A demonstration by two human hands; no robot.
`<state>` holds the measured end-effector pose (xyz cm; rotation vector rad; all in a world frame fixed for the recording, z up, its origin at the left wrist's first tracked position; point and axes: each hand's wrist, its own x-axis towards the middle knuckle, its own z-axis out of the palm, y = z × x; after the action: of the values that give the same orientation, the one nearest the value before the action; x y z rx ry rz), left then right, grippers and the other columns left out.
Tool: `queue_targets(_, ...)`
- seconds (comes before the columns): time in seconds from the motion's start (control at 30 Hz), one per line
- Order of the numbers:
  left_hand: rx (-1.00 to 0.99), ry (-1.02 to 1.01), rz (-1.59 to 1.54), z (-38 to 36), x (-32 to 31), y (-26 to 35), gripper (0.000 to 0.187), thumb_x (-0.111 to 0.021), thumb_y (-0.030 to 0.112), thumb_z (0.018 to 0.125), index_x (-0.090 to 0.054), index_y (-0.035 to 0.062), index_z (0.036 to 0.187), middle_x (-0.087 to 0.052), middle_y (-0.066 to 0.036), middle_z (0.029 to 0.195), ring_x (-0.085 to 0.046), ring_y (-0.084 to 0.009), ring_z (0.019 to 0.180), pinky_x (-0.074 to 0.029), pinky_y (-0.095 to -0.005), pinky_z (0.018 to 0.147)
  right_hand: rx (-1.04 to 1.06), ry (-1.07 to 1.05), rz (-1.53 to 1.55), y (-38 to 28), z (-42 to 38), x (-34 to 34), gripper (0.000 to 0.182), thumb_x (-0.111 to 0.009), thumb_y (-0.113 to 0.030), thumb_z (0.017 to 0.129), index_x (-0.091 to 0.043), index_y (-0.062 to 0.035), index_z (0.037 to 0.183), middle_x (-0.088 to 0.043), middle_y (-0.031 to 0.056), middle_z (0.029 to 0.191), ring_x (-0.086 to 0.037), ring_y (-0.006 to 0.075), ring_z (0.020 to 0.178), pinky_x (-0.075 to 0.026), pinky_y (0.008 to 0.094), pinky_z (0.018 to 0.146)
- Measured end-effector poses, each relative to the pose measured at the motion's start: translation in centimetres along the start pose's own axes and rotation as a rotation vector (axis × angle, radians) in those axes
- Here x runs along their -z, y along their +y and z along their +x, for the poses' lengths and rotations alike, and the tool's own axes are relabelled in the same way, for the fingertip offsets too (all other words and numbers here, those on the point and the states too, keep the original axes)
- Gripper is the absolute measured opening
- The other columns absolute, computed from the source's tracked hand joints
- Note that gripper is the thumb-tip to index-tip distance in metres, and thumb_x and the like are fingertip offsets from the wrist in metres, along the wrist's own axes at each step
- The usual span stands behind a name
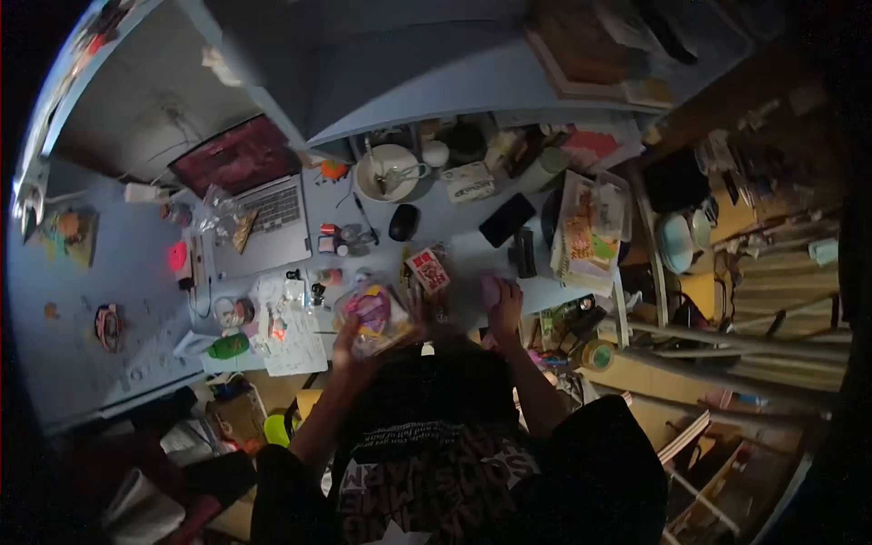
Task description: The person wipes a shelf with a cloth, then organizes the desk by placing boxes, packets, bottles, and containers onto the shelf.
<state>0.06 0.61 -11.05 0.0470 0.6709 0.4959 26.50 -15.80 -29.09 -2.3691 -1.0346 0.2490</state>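
My left hand (347, 343) is closed on the side of a clear plastic package (372, 313) with purple and yellow contents, held over the desk's front edge. My right hand (506, 313) is closed around a small pale purple object (491, 289), too blurred to name. Between the hands, a red and white card pack (428, 270) lies on the desk among small packaged items. Just beyond my right hand are a black phone (507, 220) and a small dark object (524, 252). A black mouse (404, 222) sits farther back.
An open laptop (263, 218) stands at the left, with papers (289, 336) and a green bottle (228, 345) in front. A white bowl (371, 170) holds utensils at the back. A clear bin (590, 218) of booklets stands right, near a cluttered metal-framed rack (727, 341).
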Motion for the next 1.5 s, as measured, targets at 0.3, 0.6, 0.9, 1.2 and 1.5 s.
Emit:
queue_targets(0.3, -0.148, 0.068, 0.271, -0.7, -0.6, -1.1, 0.046, -0.058, 0.021, 0.082, -0.043, 0.0027, 0.121, -0.056, -0.013, 0.11, -0.055, -0.0288, 0.102, -0.046, -0.0419, 0.088, 0.109, -0.359, -0.39, -4.2, 0.5, 4.4, 0.078, -0.064, -0.042, 0.078, -0.027, -0.0081, 0.138, -0.02, 0.0201, 0.143, -0.02, 0.0446, 0.129, -0.019, 0.0544, 0.105)
queue_targets(0.6, -0.003, -0.286, 0.441, 2.8, -9.6, 0.5, 0.048, -0.053, 0.023, 0.086, -0.041, 0.0053, 0.128, -0.052, -0.011, 0.122, -0.051, -0.0264, 0.112, -0.043, -0.0432, 0.092, 0.559, -0.285, 0.681, -18.9, 5.2, 18.5, 0.086, -0.075, -0.026, 0.074, -0.023, -0.0037, 0.139, -0.022, 0.0175, 0.142, -0.022, 0.031, 0.132, -0.028, 0.0436, 0.104)
queue_targets(0.9, -0.648, -0.427, 0.95, 12.7, -17.7, -4.7, 0.093, -0.062, 0.022, 0.083, 0.01, 0.0152, 0.143, -0.012, -0.015, 0.146, -0.031, -0.0286, 0.128, -0.036, -0.0435, 0.098, 0.285, -0.009, 0.798, -16.8, 9.5, 23.5, 0.089, -0.074, -0.009, 0.072, -0.019, -0.0074, 0.141, -0.03, 0.0145, 0.14, -0.035, 0.0254, 0.126, -0.032, 0.0354, 0.101)
queue_targets(1.2, -1.096, -0.783, 1.458, 21.0, -39.1, 0.8, 0.084, -0.073, 0.016, 0.077, -0.018, 0.013, 0.14, -0.034, -0.013, 0.135, -0.041, -0.0265, 0.12, -0.047, -0.0401, 0.089, 0.504, 0.235, 0.666, -16.0, 27.6, 35.9, 0.087, -0.073, -0.03, 0.076, -0.02, -0.01, 0.142, -0.026, 0.0188, 0.142, -0.032, 0.0343, 0.128, -0.033, 0.0454, 0.101)
queue_targets(1.5, -1.167, -0.678, 1.528, 33.1, -43.5, 2.0, 0.086, -0.078, 0.046, 0.063, -0.041, -0.0021, 0.124, -0.051, -0.018, 0.115, -0.051, -0.0296, 0.105, -0.044, -0.0394, 0.087, 0.492, 0.342, 0.152, -12.4, 38.2, 35.2, 0.085, -0.073, -0.029, 0.075, -0.023, -0.0052, 0.14, -0.041, 0.0179, 0.13, -0.044, 0.034, 0.117, -0.042, 0.0459, 0.092)
